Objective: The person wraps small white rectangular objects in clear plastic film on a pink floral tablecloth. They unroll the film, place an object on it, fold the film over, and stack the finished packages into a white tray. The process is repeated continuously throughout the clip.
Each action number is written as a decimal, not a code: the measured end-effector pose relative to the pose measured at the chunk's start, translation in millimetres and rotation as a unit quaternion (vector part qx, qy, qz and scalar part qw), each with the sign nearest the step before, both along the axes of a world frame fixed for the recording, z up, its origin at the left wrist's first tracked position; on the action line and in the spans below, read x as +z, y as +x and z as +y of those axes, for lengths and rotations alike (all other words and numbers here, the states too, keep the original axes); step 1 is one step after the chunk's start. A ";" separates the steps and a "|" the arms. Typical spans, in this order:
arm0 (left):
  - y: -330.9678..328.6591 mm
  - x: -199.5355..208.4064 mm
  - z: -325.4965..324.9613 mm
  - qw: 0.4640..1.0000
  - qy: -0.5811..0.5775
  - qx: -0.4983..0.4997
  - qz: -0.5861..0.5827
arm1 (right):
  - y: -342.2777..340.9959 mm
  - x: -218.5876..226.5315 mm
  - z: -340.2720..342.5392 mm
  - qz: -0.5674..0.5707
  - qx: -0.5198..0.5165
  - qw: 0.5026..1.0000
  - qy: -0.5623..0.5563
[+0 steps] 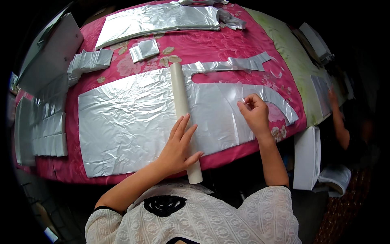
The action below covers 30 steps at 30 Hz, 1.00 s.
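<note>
A stack of thin, shiny white plastic sheets (122,122), cut like disposable aprons with strap-like strips at the right, lies spread out before me. A pale cardboard-like tube (179,87) lies across it, its near end jutting past the table edge. My left hand (177,148) rests on the tube with fingers stretched and thumb apart, not wrapped round it. Over the right part of the sheet, my right hand (255,112) is closed in a pinch. A small whitish bit of plastic film shows at its fingertips; the rest of its grip is hidden.
Beyond lies another long plastic stack (158,20), with a small folded packet (144,50) nearer. Folded packets (49,134) line the left beside a white box (25,130). The pink flowered cloth (227,44) covers the table. At right are a white box (307,158) and another person's arm (339,122).
</note>
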<state>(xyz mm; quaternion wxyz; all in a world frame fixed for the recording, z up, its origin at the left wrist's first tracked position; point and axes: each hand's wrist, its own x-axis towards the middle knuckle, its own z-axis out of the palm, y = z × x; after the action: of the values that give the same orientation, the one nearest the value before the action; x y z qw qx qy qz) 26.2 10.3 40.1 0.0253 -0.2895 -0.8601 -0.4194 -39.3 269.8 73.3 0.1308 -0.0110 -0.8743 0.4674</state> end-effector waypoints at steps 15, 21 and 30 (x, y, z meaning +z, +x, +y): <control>-18.8 1.0 -186.6 0.817 0.258 0.229 -0.462 | 117.9 15.0 -110.3 0.077 0.265 0.935 0.221; -13.5 2.5 -240.7 0.855 0.057 0.305 -0.415 | 126.6 2.6 -108.0 -0.299 0.223 0.882 0.288; -24.5 16.9 -293.5 0.867 -0.049 0.296 -0.398 | 132.6 -8.8 -81.3 -0.362 0.183 0.911 0.073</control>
<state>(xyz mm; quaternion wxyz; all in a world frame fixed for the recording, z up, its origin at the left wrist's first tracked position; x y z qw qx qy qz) 1.8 -283.2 57.0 -0.2102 0.1688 -0.8618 -0.4296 93.3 188.5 64.5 -0.2819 -0.0095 -0.8801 0.3819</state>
